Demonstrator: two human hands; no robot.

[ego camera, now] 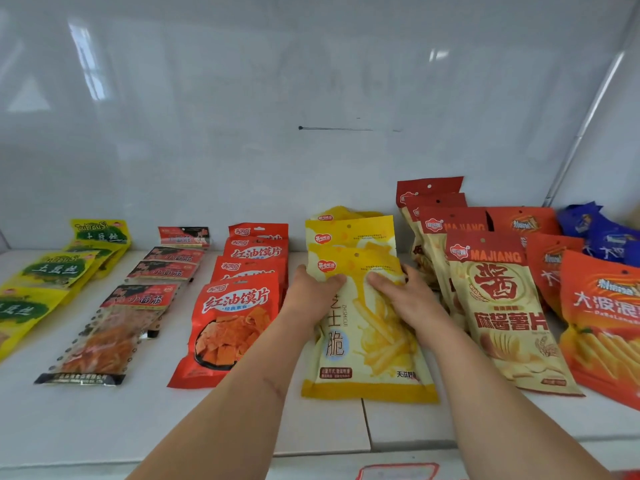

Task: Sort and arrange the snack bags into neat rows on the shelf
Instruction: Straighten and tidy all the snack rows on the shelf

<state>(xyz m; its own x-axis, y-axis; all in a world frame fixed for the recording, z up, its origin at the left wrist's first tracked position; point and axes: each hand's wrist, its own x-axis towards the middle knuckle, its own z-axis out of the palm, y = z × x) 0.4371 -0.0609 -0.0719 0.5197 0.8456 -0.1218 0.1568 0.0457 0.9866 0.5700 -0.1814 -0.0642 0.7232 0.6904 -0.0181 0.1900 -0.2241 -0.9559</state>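
Snack bags lie in rows running front to back on a white shelf [242, 420]. In the middle row, the front yellow cheese-stick bag [367, 348] overlaps more yellow bags [349, 233] behind it. My left hand [313, 292] holds this front bag at its upper left edge, thumb on top. My right hand [401, 292] holds its upper right part, thumb across the front. Both arms reach in from below.
From the left stand rows of yellow-green bags [55, 271], clear red-topped bags [114, 334] and red bags [232, 323]. Right of my hands are beige Majiang bags [498, 306], orange bags [602, 327] and blue packets [602, 233]. A white wall [311, 98] backs the shelf.
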